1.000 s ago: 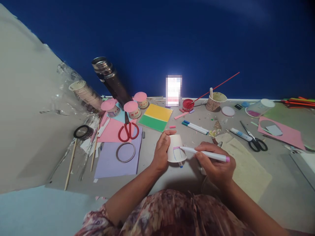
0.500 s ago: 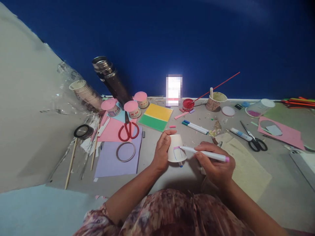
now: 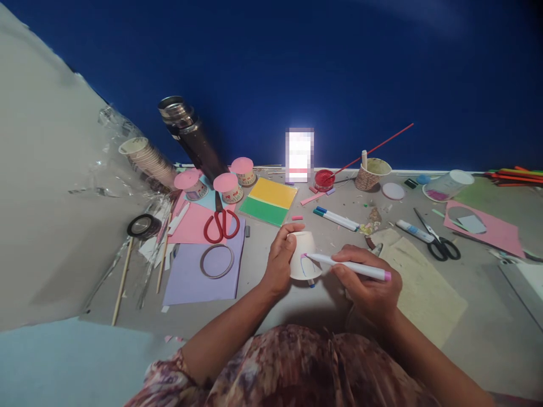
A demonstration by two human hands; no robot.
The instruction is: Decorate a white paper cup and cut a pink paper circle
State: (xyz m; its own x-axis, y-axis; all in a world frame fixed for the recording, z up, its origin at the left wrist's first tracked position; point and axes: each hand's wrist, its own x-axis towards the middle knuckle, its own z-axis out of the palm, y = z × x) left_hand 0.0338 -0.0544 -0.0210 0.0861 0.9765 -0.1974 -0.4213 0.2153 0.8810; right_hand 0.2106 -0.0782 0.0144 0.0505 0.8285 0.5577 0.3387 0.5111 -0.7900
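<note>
My left hand (image 3: 280,263) is wrapped round the side of a white paper cup (image 3: 306,244), which is upside down with its wide rim toward me. Blue lines and a short pink stroke are drawn on the cup's wall. In my right hand (image 3: 373,285) is a white felt-tip pen (image 3: 354,267) with a pink end, its tip touching the cup by the pink stroke. A blue-tipped object (image 3: 311,284) pokes out under the cup's rim, mostly hidden. To the left, a roll of tape (image 3: 216,262) lies on purple paper (image 3: 190,288).
Red-handled scissors (image 3: 221,223), pink-topped cups (image 3: 229,186) and a flask (image 3: 195,138) stand or lie at the left. Capped markers (image 3: 337,219) lie beyond my hands. At the right are black scissors (image 3: 443,247), a glue tube (image 3: 414,231) and a beige cloth (image 3: 428,294).
The pen tip has shifted slightly left along the cup's wall, and my right hand has moved left with it. The cup has turned a little in my left hand.
</note>
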